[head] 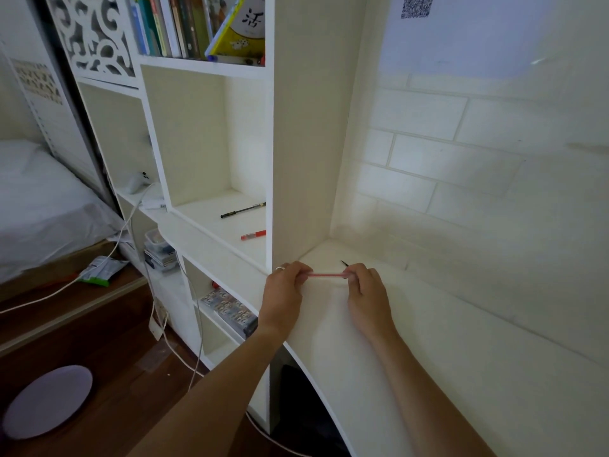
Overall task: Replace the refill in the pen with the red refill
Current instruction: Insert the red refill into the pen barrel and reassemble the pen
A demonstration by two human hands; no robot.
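Both my hands hold a thin pinkish-red pen [324, 275] level above the white desk [412, 324], near its back left corner. My left hand [285, 291] grips the pen's left end, and my right hand [365, 286] grips its right end. A small dark tip [344, 262] pokes out just above my right fingers; whether it is a refill or a pen part I cannot tell. On the shelf to the left lie a black pen [243, 210] and a red pen [253, 235].
A white bookcase [273, 159] stands left of the desk, with books [197, 24] on top shelves. A white brick-pattern wall [461, 153] backs the desk. White cables [158, 308] hang by the shelves. A bed [39, 206] and a round purple stool [49, 400] lie left.
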